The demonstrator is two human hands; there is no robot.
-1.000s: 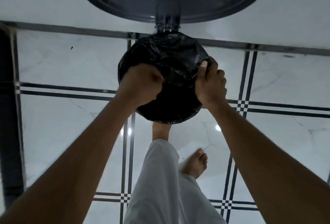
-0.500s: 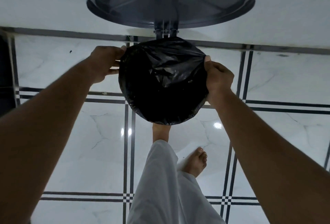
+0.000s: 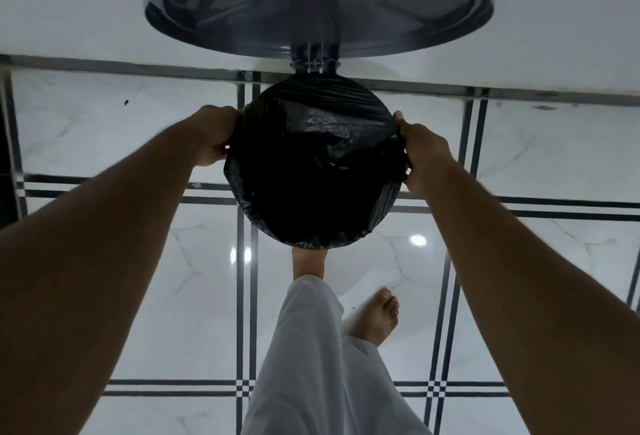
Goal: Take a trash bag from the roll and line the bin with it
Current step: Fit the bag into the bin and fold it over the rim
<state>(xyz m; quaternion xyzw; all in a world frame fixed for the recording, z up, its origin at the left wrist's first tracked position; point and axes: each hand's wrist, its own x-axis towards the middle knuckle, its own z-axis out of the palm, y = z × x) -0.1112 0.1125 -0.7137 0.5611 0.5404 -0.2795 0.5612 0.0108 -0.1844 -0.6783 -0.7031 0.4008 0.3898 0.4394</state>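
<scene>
We grip the thin, slippery black plastic trash bag (image 3: pixel 315 171) with left hand (image 3: pixel 216 138) at nine o'clock and right hand (image 3: pixel 424 154) at three, fingers curled on its folded edge over the round bin; it looks light, limp and easy to tear.

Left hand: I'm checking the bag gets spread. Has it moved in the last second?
Yes. The left hand went from over the trash bag out to the bin's left rim.

I see bare forearms (image 3: pixel 104 261) without sleeves, loose white trousers (image 3: pixel 311 365), and bare feet (image 3: pixel 379 317).
</scene>
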